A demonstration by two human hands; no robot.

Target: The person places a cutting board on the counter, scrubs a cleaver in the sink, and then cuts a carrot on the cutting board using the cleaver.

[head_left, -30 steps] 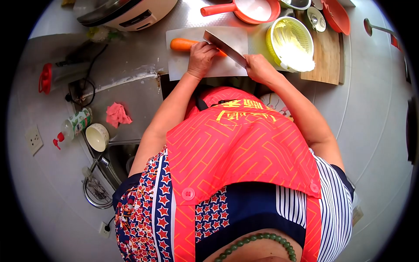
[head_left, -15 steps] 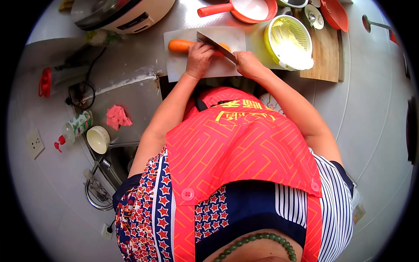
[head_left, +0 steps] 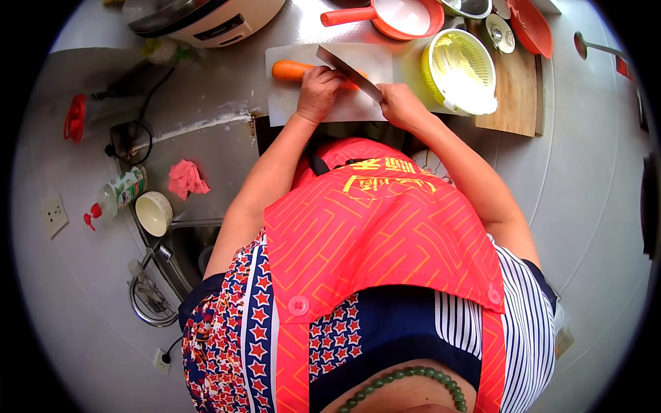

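Observation:
An orange carrot [head_left: 290, 70] lies crosswise on a white cutting board [head_left: 281, 104]. My left hand [head_left: 319, 93] is closed over the carrot's middle, pressing it to the board. In my right hand [head_left: 402, 104] is the handle of a kitchen knife [head_left: 348, 72]. Its dark blade slants up and left across the carrot, just right of my left fingers. A short orange part shows on the blade's right side. Whether the edge has entered the carrot, I cannot tell.
Right of the board stands a yellow-green strainer basket [head_left: 460, 72] with pale contents, beside a wooden board [head_left: 508, 89]. A red-handled pan [head_left: 412, 20] and a rice cooker [head_left: 227, 24] are behind. At left are a pink cloth [head_left: 187, 179], a bowl [head_left: 153, 213] and a soap bottle [head_left: 122, 193].
The whole view has shifted slightly, with the scene a little farther right. Both hands, the knife and the carrot keep nearly the same arrangement.

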